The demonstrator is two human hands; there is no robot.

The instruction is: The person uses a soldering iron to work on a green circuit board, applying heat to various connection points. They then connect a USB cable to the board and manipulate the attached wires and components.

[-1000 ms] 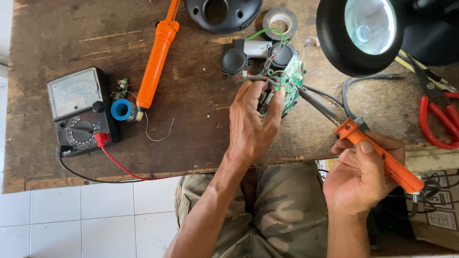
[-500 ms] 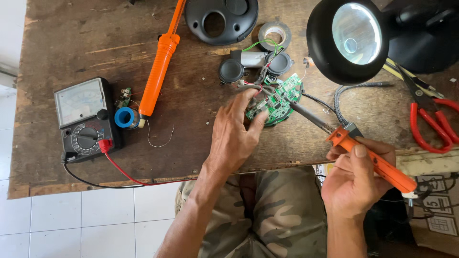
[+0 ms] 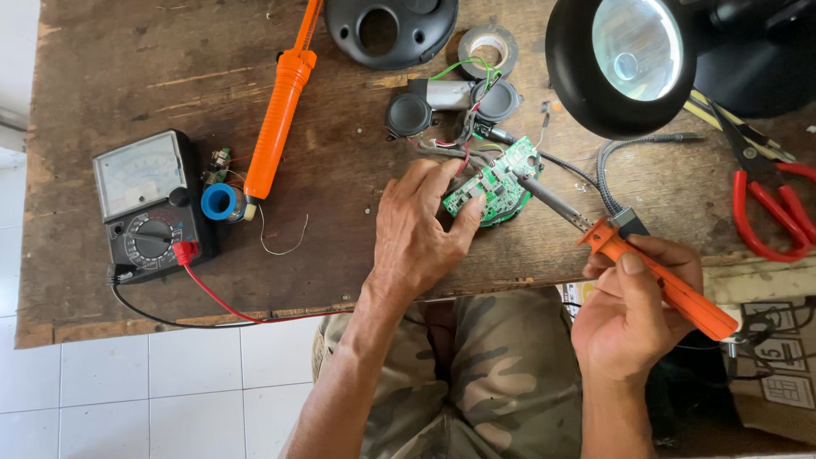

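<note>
While the left hand (image 3: 416, 234) is pressing its fingertips down on the edge of the small green round circuit board (image 3: 493, 183), which is lying flat on the worn brown wooden tabletop (image 3: 127, 76) just below two small black round speakers (image 3: 450, 106), the right hand (image 3: 633, 310) is closing fully around the orange plastic handle of the soldering iron (image 3: 629, 255) and is bringing the metal tip onto the board's upper right part. Doing this well probably means keeping the board pinned so that it is not sliding, keeping the fingertips away from the hot tip, and touching only the one joint, clear of the thin coloured wires (image 3: 463, 140) beside it.
</note>
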